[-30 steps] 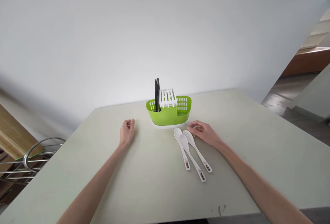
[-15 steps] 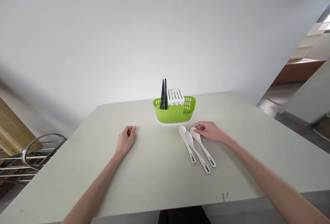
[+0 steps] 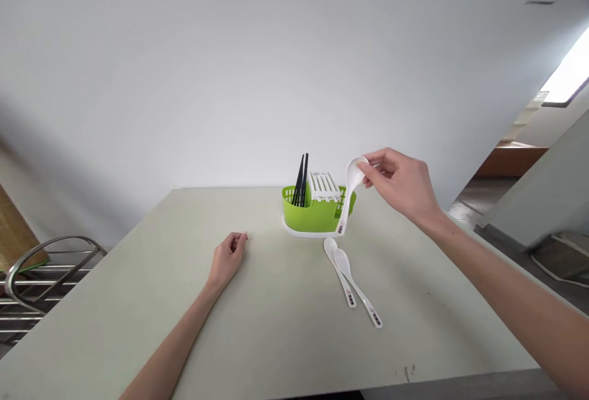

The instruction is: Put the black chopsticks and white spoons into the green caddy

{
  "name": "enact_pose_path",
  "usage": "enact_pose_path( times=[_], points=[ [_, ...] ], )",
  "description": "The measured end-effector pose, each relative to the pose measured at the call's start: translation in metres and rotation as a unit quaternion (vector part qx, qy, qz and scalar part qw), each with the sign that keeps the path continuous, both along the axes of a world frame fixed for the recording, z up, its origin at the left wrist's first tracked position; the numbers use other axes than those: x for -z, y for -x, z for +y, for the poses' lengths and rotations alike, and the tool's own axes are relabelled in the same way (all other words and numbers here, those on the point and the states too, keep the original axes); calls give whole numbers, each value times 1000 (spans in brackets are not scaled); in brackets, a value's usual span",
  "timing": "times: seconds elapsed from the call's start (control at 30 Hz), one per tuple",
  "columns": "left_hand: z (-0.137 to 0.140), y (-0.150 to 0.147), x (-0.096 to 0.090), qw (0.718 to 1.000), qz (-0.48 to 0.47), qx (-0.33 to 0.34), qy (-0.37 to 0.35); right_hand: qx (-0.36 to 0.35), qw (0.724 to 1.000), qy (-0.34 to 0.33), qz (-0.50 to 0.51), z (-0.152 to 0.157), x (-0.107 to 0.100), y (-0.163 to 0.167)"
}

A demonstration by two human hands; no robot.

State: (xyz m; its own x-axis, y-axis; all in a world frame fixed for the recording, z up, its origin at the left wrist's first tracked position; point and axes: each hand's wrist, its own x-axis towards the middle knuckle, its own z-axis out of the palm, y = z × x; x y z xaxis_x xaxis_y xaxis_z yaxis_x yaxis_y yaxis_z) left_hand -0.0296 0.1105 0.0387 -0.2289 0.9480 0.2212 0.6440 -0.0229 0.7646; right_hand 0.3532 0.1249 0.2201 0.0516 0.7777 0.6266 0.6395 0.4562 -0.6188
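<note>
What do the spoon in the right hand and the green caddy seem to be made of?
Spoon: glossy white, probably ceramic or melamine; it shines smoothly, and the look cannot settle which. Caddy: matte green plastic, judging by its moulded slots and even colour.
</note>
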Motion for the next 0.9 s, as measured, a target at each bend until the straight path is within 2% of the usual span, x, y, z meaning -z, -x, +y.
enact_pose_path(
  times=[0.13, 0.2, 0.27, 0.4, 0.57, 0.9],
  points=[
    [-3, 0, -1, 1000, -6, 16, -2, -9, 994, -102, -39, 29, -21, 39],
    [-4, 0, -1, 1000, -9, 22, 2, -16, 986, -141, -84, 47, -22, 57],
    [-4, 0, -1, 1000, -9, 27, 3, -20, 979, -153, -131, 62, -17, 75],
    [-4, 1, 0, 999, -4, 42, -6, -17, 967, -101, -235, 77, 1, 110],
    [-4, 2, 1, 998, 17, 64, 2, -14, 937, -16, -349, 85, 26, 141],
    [-3, 3, 5, 996, 43, 78, 7, -1, 901, 46, -432, 96, 57, 169]
  ],
)
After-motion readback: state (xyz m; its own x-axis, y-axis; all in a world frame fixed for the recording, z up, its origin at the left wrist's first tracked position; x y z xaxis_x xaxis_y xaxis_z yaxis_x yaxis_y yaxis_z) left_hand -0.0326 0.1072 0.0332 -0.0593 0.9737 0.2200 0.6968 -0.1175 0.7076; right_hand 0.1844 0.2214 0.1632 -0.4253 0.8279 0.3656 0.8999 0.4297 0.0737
